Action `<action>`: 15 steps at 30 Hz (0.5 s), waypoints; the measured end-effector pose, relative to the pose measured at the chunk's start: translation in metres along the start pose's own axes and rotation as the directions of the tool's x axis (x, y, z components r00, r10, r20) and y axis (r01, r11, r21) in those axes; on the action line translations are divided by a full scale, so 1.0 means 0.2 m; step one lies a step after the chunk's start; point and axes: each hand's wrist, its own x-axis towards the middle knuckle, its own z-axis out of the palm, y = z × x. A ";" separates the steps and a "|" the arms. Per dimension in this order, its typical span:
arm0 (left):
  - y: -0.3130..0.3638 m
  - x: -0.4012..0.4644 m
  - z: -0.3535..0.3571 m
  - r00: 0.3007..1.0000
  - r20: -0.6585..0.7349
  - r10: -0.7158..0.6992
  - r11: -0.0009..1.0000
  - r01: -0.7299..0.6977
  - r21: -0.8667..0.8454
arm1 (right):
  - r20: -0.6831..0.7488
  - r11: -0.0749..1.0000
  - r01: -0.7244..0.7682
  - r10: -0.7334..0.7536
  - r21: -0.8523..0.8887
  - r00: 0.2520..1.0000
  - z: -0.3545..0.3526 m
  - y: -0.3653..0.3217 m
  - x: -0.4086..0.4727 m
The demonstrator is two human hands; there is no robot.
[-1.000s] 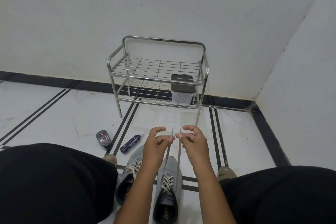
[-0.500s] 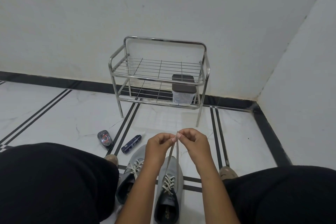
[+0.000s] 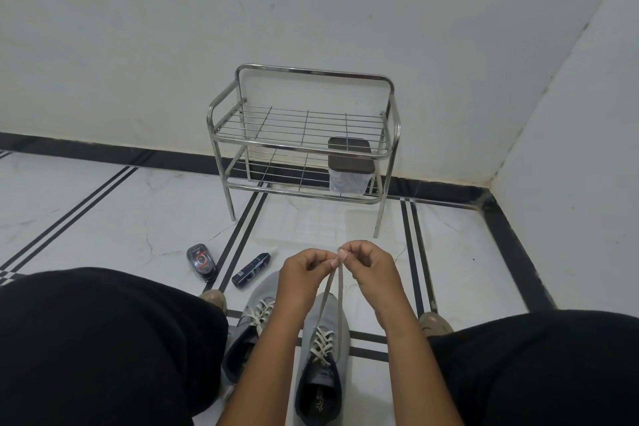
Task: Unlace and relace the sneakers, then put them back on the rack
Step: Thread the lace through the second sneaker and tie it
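Note:
Two grey sneakers stand on the floor between my knees. The right sneaker (image 3: 323, 353) is laced, and both ends of its pale lace (image 3: 333, 282) rise taut from it to my hands. My left hand (image 3: 304, 273) pinches one lace end and my right hand (image 3: 370, 264) pinches the other; the fingertips meet above the toe. My left forearm partly hides the left sneaker (image 3: 247, 332), which is laced too. The steel two-shelf rack (image 3: 304, 135) stands against the wall ahead.
A clear box with a dark lid (image 3: 351, 166) sits on the rack's lower shelf at the right. On the floor to the left lie a small dark gadget (image 3: 200, 261) and a blue spray can (image 3: 250, 268). My feet show beside my black-clad knees.
My hands have come together: a second ago they held the two lace ends a little apart, now the fingertips touch. They have held still over the last half second.

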 end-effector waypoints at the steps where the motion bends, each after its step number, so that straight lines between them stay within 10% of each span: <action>1: 0.00 0.00 0.00 1.000 0.012 -0.001 1.000 0.001 -0.001 | -0.001 1.000 0.001 -0.002 -0.018 1.000 0.00 0.01 0.00; 15: -0.03 0.01 -0.01 0.996 0.039 0.075 0.987 -0.080 0.141 | -0.015 1.000 0.005 -0.005 -0.001 1.000 0.01 0.03 0.01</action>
